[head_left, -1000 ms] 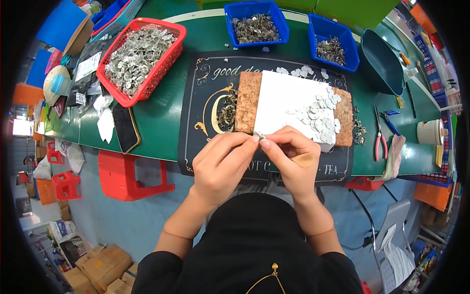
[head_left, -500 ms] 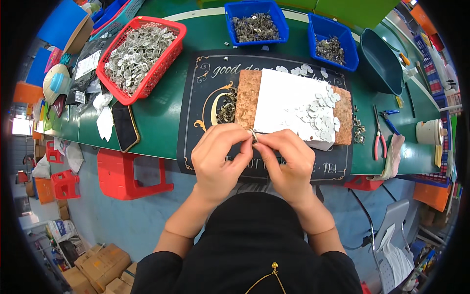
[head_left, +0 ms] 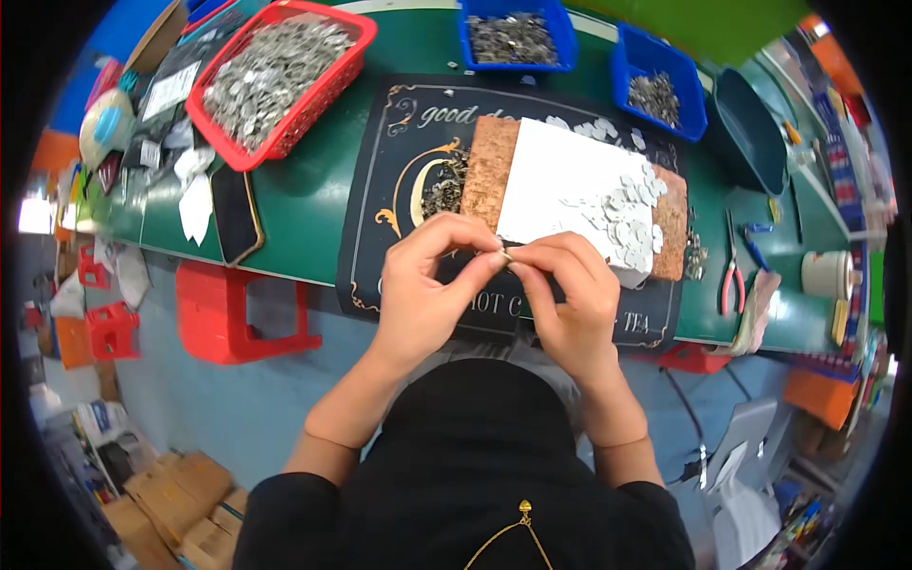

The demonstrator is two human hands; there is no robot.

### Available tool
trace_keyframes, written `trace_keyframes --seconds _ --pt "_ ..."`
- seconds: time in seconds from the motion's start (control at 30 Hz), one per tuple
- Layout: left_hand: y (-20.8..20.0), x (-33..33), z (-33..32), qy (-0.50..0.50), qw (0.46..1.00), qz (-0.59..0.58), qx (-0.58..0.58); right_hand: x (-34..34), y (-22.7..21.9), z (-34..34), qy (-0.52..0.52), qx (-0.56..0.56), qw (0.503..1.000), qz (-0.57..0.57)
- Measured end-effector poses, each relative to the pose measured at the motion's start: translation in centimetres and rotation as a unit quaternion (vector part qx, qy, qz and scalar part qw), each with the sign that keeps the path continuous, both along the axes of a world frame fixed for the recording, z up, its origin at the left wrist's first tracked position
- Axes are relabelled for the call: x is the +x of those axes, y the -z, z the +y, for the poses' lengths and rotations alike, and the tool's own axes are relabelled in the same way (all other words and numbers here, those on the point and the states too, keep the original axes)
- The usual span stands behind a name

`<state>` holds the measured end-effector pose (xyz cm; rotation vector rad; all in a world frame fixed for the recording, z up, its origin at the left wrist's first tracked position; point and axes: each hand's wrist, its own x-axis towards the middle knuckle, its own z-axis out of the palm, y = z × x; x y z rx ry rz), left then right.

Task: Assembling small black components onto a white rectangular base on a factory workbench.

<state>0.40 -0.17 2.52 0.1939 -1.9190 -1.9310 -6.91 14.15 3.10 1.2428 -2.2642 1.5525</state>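
Observation:
My left hand (head_left: pixel 435 275) and my right hand (head_left: pixel 570 285) meet fingertip to fingertip at the near edge of a white block (head_left: pixel 551 190). Both pinch a tiny metallic piece (head_left: pixel 506 255), mostly covered by the fingers, so its kind is unclear. The white block rests on a brown cork-like board (head_left: pixel 488 161), and many flat white pieces (head_left: pixel 630 214) are scattered over its right side. Left of the board lies a pile of small metal parts (head_left: pixel 445 193). More small metal parts (head_left: pixel 696 256) lie along the board's right side.
A dark printed mat (head_left: pixel 380 180) covers the green table. Around it are a red basket (head_left: pixel 318 100) heaped with small pieces, two blue bins (head_left: pixel 567 43) of metal parts, a dark green scoop-shaped tub (head_left: pixel 750 133), a phone (head_left: pixel 235 214), pliers (head_left: pixel 731 275), blue-handled cutters (head_left: pixel 757 249) and a cloth (head_left: pixel 757 313).
The view has shifted and tilted slightly. My hands remain together at the block's near edge, with the pinched piece now more hidden between the fingertips.

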Motion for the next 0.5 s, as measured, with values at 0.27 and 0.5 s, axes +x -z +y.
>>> trace_keyframes --seconds 0.27,0.5 --pt "-0.9 0.6 1.0 0.059 0.998 -0.019 0.021 0.1 -1.0 1.2 0.004 -0.032 0.986 -0.166" --pt "0.3 0.9 1.5 0.003 0.988 0.003 0.154 0.8 -1.4 1.4 -0.003 -0.016 0.991 -0.133"
